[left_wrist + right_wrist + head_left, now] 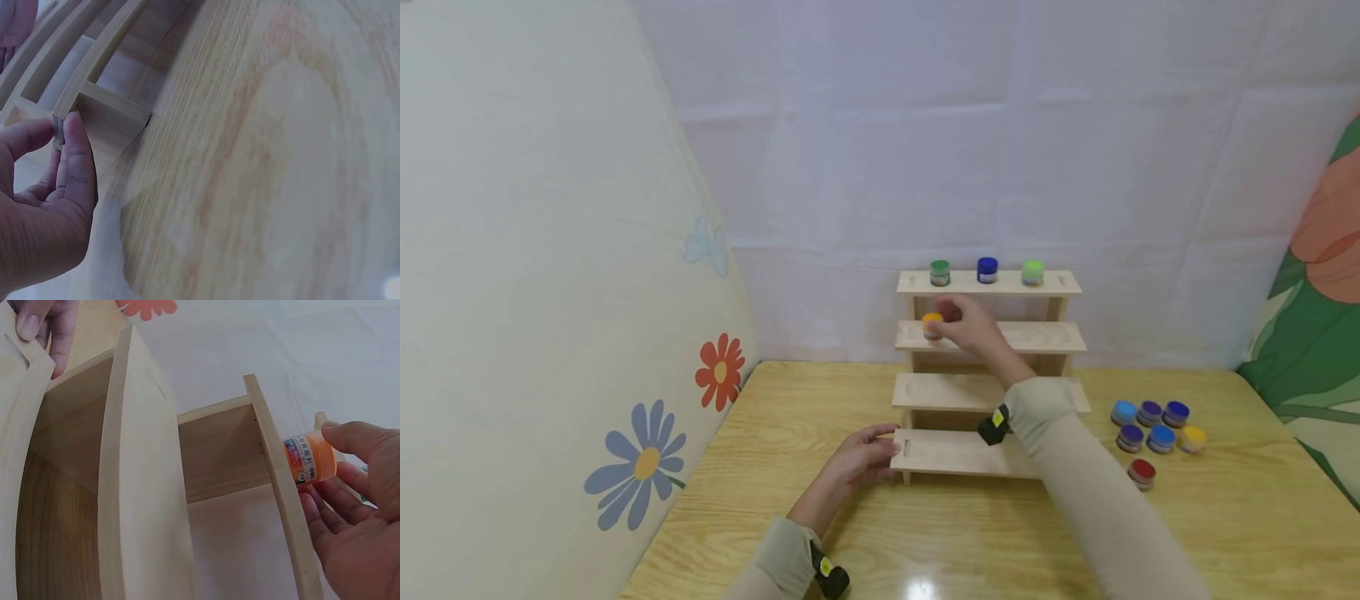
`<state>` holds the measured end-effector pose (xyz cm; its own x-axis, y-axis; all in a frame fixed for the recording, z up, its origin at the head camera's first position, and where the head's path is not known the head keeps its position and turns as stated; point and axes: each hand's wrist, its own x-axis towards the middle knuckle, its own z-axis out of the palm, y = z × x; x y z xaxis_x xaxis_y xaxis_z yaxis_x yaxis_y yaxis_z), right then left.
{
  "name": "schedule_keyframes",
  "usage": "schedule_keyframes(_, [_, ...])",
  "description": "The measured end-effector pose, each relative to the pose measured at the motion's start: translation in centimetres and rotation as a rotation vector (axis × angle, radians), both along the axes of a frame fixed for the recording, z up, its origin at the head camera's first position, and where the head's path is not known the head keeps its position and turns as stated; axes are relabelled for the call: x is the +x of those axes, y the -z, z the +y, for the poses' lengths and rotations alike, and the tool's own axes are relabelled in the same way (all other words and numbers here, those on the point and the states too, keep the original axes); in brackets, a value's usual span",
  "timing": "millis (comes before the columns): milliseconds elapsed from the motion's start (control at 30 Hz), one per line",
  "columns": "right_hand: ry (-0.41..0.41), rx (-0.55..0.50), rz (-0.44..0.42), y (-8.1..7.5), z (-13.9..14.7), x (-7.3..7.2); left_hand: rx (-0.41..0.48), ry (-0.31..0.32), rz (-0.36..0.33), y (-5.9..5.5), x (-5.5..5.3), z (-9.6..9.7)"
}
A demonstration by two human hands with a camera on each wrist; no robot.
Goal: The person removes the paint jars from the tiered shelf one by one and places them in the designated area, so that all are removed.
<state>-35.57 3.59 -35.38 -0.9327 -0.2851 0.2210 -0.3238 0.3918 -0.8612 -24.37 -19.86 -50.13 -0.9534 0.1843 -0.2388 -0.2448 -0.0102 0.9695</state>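
A stepped wooden rack (955,454) stands on the table. At the left end of its lowest step, my left hand (856,460) pinches the board's edge between thumb and fingers, as the left wrist view shows up close. My right hand (973,327) reaches over the rack and holds a small orange paint jar (307,459) by its lid, between thumb and fingers. The jar's base is right at the second step from the top, near its left end. Along the top step are a green jar (939,273), a dark blue jar (987,271) and a light green jar (1033,273).
Right of the rack, several paint jars stand grouped on the wooden table (820,392), among them a light blue jar (1123,412), a yellow jar (1192,439) and a red jar (1142,473). A white cloth (880,167) hangs behind; a flower-patterned panel (550,250) borders the left.
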Motion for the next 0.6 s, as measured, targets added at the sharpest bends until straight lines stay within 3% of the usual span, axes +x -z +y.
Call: schedule_keyframes(600, [0.011, 0.144, 0.026, 0.32, -0.94, -0.32, -0.005, 0.0, -0.002, -0.17, -0.01, 0.07])
